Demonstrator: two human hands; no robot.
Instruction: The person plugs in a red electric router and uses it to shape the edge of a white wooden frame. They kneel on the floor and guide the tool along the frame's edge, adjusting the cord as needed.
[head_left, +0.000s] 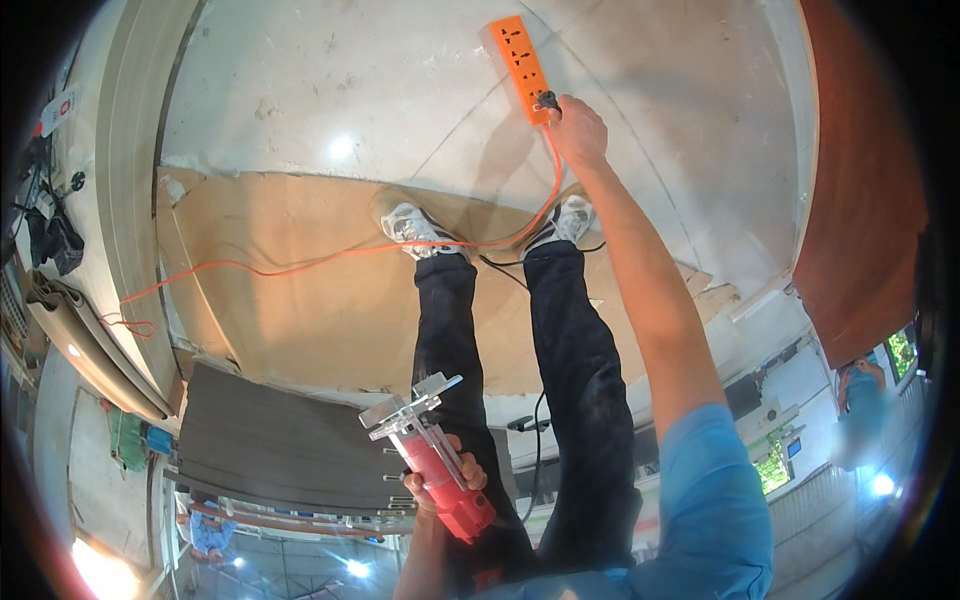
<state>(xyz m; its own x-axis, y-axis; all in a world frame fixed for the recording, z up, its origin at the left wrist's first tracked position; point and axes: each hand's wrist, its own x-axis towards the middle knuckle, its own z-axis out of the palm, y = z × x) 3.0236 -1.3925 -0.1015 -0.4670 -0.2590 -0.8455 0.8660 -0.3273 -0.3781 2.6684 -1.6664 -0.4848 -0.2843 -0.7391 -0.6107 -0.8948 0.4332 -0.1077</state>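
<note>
With my right arm stretched far forward, my right hand [581, 132] pinches a black plug [548, 101] at the near end of an orange power strip [517, 62]. I cannot tell whether the plug's pins are seated in a socket. Close to my body, my left hand [466, 472] is wrapped round the red body of a trim router [463, 512]. Its base [408, 412], metal and clear plates, points up and away from me. A black cord [540, 440] hangs beside my legs near the tool.
An orange cable [330, 254] runs from the strip across my shoes [415, 228] to the left. Brown sheet board [300, 330] lies underfoot on the pale floor [300, 80]. Long pale panels [140, 150] stand left, a reddish-brown panel [865, 180] right. Another person [865, 410] is at far right.
</note>
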